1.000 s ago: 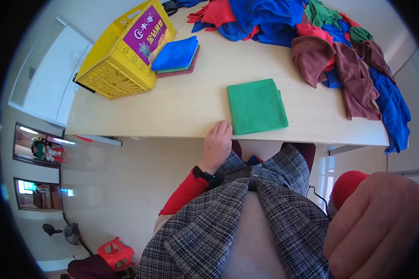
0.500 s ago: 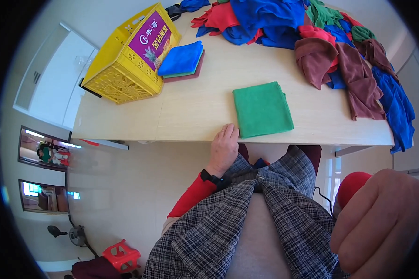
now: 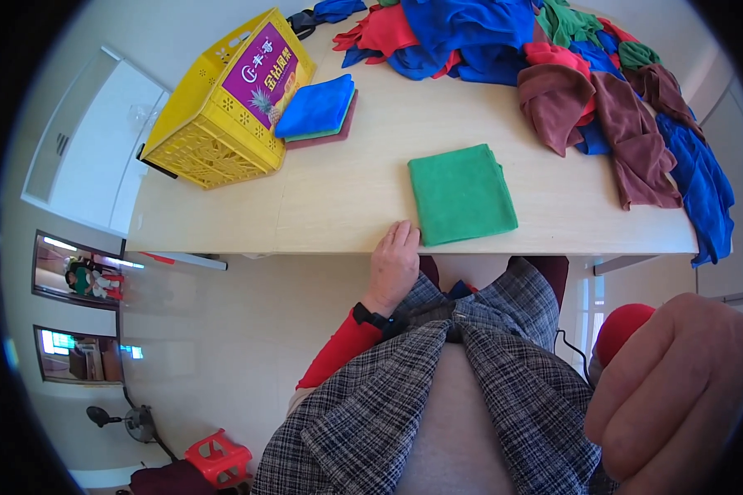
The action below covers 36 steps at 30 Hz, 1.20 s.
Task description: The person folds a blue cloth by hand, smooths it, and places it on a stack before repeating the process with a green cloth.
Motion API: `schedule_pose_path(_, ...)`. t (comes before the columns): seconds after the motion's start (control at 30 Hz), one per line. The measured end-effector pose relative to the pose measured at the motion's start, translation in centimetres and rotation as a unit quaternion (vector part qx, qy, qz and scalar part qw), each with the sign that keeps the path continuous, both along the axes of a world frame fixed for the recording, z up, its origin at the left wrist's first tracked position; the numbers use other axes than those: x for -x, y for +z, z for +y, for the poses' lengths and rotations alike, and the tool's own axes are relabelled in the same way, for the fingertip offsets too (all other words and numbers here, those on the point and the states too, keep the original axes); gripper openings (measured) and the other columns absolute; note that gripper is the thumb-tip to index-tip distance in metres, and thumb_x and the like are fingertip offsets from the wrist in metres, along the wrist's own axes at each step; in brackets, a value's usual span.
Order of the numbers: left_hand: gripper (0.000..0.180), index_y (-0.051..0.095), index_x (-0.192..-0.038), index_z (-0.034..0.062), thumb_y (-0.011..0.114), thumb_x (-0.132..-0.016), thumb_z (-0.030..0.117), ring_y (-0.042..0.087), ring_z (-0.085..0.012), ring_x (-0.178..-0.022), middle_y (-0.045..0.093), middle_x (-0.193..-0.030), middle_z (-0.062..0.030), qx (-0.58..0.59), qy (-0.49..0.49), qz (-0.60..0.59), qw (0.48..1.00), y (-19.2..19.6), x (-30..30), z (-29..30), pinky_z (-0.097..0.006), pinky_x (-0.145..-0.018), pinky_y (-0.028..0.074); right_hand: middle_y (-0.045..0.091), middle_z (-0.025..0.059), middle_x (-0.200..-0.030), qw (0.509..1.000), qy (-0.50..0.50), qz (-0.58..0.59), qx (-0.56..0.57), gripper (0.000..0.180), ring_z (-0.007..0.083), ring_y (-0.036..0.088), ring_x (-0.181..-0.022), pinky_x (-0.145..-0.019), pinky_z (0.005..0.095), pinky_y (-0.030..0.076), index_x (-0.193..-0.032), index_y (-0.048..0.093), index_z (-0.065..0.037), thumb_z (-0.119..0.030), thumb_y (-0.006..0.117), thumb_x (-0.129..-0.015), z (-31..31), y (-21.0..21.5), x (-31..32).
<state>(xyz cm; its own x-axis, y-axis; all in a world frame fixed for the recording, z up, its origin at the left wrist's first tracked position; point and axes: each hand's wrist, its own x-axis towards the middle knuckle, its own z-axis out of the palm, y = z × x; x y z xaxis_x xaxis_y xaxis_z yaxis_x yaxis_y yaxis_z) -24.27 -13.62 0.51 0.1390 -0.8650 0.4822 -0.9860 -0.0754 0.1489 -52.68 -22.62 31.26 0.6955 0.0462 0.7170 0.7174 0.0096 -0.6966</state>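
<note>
A green cloth (image 3: pixel 462 195), folded into a neat square, lies near the front edge of the table. My left hand (image 3: pixel 394 266) rests on that edge just beside the cloth's near left corner, its fingers laid flat and holding nothing. Raised close to the camera at the lower right is my right hand (image 3: pixel 677 396). Its fingers are bent and pressed together, and whatever they may hold is hidden. A small stack of folded cloths (image 3: pixel 316 109), blue on top with green and brown below, leans against the yellow crate.
The yellow plastic crate (image 3: pixel 215 136) stands at the table's (image 3: pixel 338 198) left end. Loose blue, red, green and brown cloths (image 3: pixel 470 37) are heaped across the back and right, some hanging over the right edge. A red stool (image 3: pixel 217 459) and a fan (image 3: pixel 139 423) stand on the floor at left.
The view has shifted very slightly. Both hands keep their poses, and the green cloth and the stack lie as before.
</note>
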Motion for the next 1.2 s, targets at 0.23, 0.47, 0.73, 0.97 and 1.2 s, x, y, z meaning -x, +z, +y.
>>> schedule_pose_path(0.23,0.025,0.062,-0.105,-0.0021,0.059,-0.081,0.003,0.061,-0.0349,-0.114,0.062,-0.117,-0.0185,0.000,0.002,0.000,1.000,0.2,0.1,-0.1,-0.040,-0.095,0.053,0.060,0.0038,-0.080,1.000,-0.004,-0.002,0.001,0.023,0.0121,0.057,-0.072,-0.065,0.0259,0.045,-0.090,0.064,0.000,-0.021,0.057,-0.098,-0.2,0.0,0.0)
schedule_pose_path(0.47,0.025,0.063,-0.105,-0.0021,0.059,-0.081,0.004,0.061,-0.0350,-0.114,0.062,-0.118,-0.0186,-0.004,0.004,0.002,1.000,0.0,0.1,0.4,-0.040,-0.094,0.053,0.058,0.0027,-0.078,1.000,-0.008,-0.006,0.007,0.022,0.0109,0.056,-0.071,-0.063,0.0249,0.043,-0.089,0.063,-0.001,-0.020,0.057,-0.098,-0.1,0.0,-0.2)
schedule_pose_path(0.73,0.025,0.063,-0.106,-0.0012,0.059,-0.082,0.003,0.061,-0.0349,-0.114,0.062,-0.117,-0.0186,0.003,0.005,0.011,1.000,-0.4,0.5,0.3,-0.041,-0.093,0.053,0.056,0.0014,-0.076,1.000,-0.019,0.001,0.005,0.021,0.0095,0.054,-0.069,-0.062,0.0237,0.042,-0.088,0.062,-0.001,-0.018,0.056,-0.098,0.0,0.0,-0.3)
schedule_pose_path(0.97,0.031,0.066,-0.113,0.0005,0.059,-0.083,0.001,0.063,-0.0360,-0.110,0.065,-0.120,-0.0181,-0.006,0.010,0.055,0.998,-0.5,-0.6,0.3,-0.043,-0.093,0.053,0.054,0.0003,-0.074,0.964,-0.255,0.071,-0.012,0.020,0.0083,0.053,-0.067,-0.060,0.0227,0.041,-0.087,0.061,-0.001,-0.017,0.056,-0.098,-1.4,-1.4,-0.4)
schedule_pose_path(1.2,0.029,0.067,-0.115,0.0013,0.061,-0.086,0.006,0.063,-0.0356,-0.113,0.065,-0.123,-0.0179,0.017,0.006,0.124,0.992,-0.3,-1.2,0.0,-0.042,-0.094,0.053,0.052,-0.0024,-0.074,0.855,-0.405,0.319,-0.066,0.027,0.0059,0.050,-0.066,-0.060,0.0218,0.041,-0.087,0.061,-0.003,-0.026,0.057,-0.101,-8.2,-15.5,-6.0)
